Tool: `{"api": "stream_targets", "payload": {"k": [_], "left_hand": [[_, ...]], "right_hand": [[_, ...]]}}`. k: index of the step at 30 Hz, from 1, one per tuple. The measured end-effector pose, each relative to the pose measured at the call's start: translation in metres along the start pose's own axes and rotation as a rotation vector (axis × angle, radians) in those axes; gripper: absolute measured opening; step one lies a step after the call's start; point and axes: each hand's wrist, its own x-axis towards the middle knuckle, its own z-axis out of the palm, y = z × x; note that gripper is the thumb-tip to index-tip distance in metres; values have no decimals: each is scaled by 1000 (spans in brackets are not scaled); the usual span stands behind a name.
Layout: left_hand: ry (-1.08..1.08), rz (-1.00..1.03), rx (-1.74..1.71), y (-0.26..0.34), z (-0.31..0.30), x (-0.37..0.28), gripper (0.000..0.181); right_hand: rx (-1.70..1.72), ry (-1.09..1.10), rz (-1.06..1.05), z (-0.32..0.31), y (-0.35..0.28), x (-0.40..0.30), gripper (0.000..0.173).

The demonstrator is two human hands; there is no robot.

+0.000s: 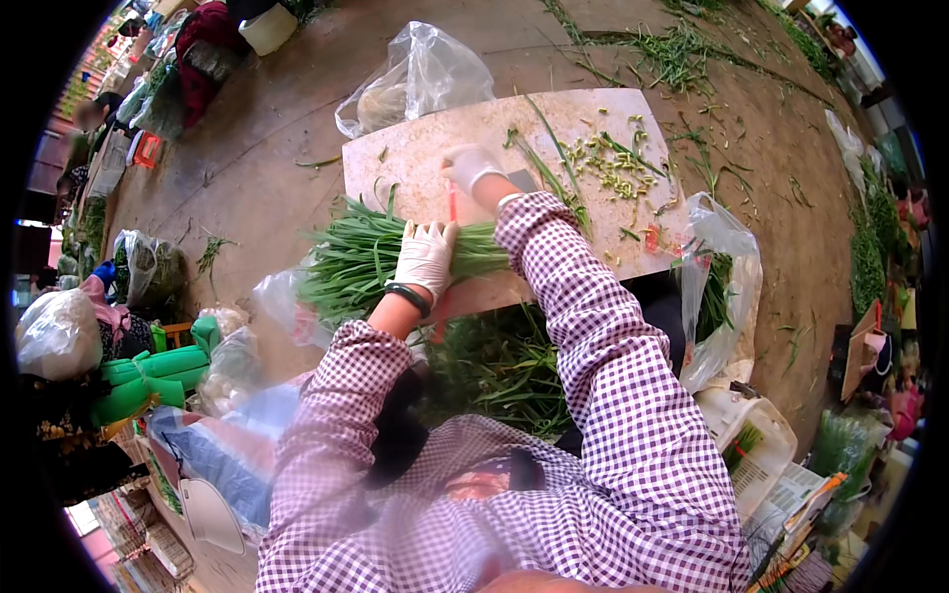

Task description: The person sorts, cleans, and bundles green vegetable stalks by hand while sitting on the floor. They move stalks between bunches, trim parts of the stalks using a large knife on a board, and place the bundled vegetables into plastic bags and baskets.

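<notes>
A thick bunch of garlic chives (356, 256) lies across a pale board (415, 148). My left hand (426, 256), in a white glove, presses over the bunch with its fingers wrapped over the far side. A red tie strip (453, 201) runs under the bunch, showing beyond it and at the board's near edge. My right hand (471, 167), gloved and blurred, is beyond the bunch with curled fingers at the strip's far end; whether it grips the strip is unclear. A flat grey piece (525, 180) shows beside my right wrist, mostly hidden by the sleeve.
Cut stem ends (612, 167) and loose stalks (552, 167) litter the board's right side. A clear plastic bag (422, 74) stands beyond it, another bag (719, 289) to the right. Loose greens (497, 370) lie below the near edge. Green rolls (152, 374) are at left.
</notes>
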Motion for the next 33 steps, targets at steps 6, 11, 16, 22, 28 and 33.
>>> {"api": "stream_targets", "payload": {"k": [6, 11, 16, 22, 28, 33], "left_hand": [[-76, 26, -79, 5, -7, 17, 84], [-153, -13, -129, -6, -5, 18, 85], [-154, -24, -124, -8, 5, 21, 92], [-187, -27, -112, -10, 5, 25, 91], [-221, -44, -112, -10, 2, 27, 98], [-239, -45, -113, -8, -2, 28, 100]], "right_hand": [[179, 15, -121, 25, -1, 21, 20], [40, 335, -207, -14, -4, -86, 42], [-474, 298, -536, 10, 2, -183, 70], [-405, 621, -94, -15, 50, -227, 24], [-73, 591, -214, 24, 27, -234, 16], [-127, 650, -205, 38, 28, -222, 22]]}}
